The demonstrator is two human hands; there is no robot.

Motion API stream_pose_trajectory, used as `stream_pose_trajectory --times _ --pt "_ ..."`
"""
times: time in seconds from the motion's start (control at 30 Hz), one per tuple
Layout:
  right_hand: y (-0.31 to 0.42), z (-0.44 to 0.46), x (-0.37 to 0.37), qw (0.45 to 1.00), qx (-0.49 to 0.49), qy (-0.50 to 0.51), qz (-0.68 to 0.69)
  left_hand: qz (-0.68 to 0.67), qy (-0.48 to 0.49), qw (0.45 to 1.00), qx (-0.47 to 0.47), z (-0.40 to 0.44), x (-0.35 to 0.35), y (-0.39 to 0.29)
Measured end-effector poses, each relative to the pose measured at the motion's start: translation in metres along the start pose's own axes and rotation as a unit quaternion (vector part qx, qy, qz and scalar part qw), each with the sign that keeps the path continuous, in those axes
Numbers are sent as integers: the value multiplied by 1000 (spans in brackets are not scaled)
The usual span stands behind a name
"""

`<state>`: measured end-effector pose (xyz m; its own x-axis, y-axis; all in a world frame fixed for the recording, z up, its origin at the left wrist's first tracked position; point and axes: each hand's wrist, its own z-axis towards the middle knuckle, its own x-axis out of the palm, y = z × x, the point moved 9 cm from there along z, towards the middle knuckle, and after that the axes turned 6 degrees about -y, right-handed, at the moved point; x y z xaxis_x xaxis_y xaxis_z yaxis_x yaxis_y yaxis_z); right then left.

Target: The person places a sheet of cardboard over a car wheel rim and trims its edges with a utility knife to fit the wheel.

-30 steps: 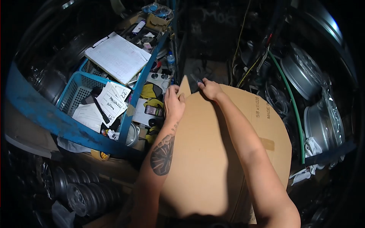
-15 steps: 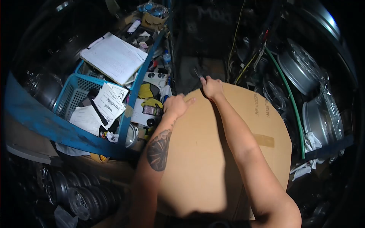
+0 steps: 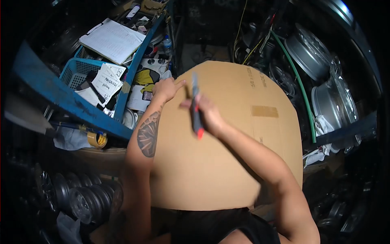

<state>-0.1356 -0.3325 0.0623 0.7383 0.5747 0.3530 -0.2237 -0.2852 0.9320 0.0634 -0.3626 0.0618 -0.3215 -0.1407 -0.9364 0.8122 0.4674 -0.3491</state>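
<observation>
A large brown cardboard sheet [image 3: 211, 162] with rounded upper corners spreads out before me, with print and a strip of brown tape on its right half. My left hand [image 3: 165, 88] grips its upper left edge, the thumb lying on top and the fingers partly hidden. Above the middle of the sheet, my right hand [image 3: 207, 114] is closed around a utility knife [image 3: 196, 118] with a black and red handle. The knife's blurred blade points away from me; whether it touches the cardboard I cannot tell.
To the left, a blue shelf frame [image 3: 81, 118] carries a teal basket [image 3: 73, 75] with paper tags and a marker, plus a clipboard [image 3: 113, 40] of papers. Wheel rims [image 3: 308, 53] stand on the right behind a green pole [image 3: 298, 87]. More rims [image 3: 87, 203] lie lower left.
My right hand has drawn back from the sheet's far edge toward its middle, bringing the knife into full view. My left hand stays at the left edge; the view has shifted.
</observation>
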Motion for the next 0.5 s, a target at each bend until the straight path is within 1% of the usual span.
stream_pose_trajectory --times 0.03,0.07,0.1,0.13,0.17,0.2,0.23,0.27,0.3,0.33,0.37,0.43,0.5 --pt "-17 -50 27 991 106 56 60 -3 -9 1000 -7 -7 -1 6" --pt "-27 -104 47 962 199 140 123 -7 -19 1000 -14 -14 -4 10" --pt "-25 -160 58 919 308 169 179 -15 10 999 -32 -21 -4 15" --pt "-24 -201 55 896 333 213 201 -14 -7 999 -37 -30 -9 18" --pt "-12 -230 42 895 341 216 188 -15 -23 999 -43 -39 -11 21" --pt "-1 -247 25 915 308 199 170 -16 -36 998 -47 -50 -11 24" --pt "5 -259 -4 950 251 148 109 -10 -50 998 -31 -57 -11 25" --pt "14 -271 -34 976 189 95 46 -8 -46 998 -43 -64 -9 31" --pt "23 -283 -65 991 121 42 -48 -6 -42 998 -51 -77 -15 28" --pt "32 -294 -91 989 51 -14 -141 -3 -39 998 -58 -89 -18 26" --pt "36 -309 -110 989 35 -83 -116 -10 -56 997 -47 -97 -21 25" --pt "38 -326 -127 980 -14 -140 -144 -24 -88 995 -28 -116 -26 29" --pt "43 -336 -138 963 -64 -182 -186 -45 -53 997 -14 -127 -21 42"
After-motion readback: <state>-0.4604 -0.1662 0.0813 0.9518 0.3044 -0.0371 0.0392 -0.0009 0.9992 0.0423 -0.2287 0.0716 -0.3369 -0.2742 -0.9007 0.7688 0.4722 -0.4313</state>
